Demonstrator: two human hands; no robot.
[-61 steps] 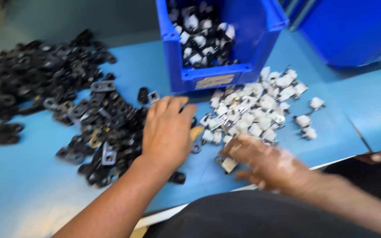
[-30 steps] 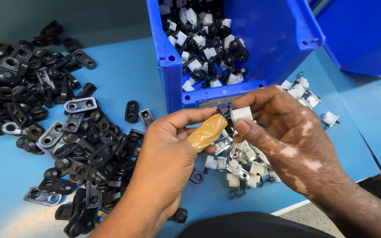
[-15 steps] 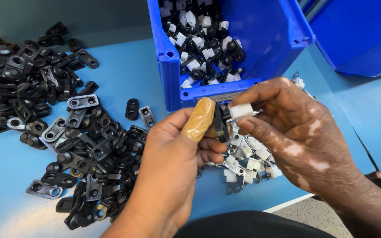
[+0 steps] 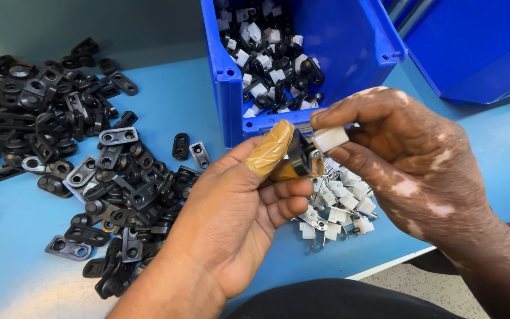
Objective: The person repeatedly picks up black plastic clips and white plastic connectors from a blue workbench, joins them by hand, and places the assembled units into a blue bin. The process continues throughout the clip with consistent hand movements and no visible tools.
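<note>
Blue bin [image 4: 349,53] holds mixed black-and-white parts; just before its front wall, left hand [image 4: 237,218] fingers pinch a black clip [image 4: 300,155], right hand [image 4: 408,159] fingers grip a white piece [image 4: 330,139] above the worktop [image 4: 166,106]

Both hands meet mid-frame, left hand [image 4: 237,207] palm-up with a tape-wrapped thumb pinching against curled fingers, right hand [image 4: 408,165] arched over from the right, fingertips pinched together too.

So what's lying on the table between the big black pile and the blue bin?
Head view: two stray black clips on bare blue table, between the black pile and the blue bin.
</note>
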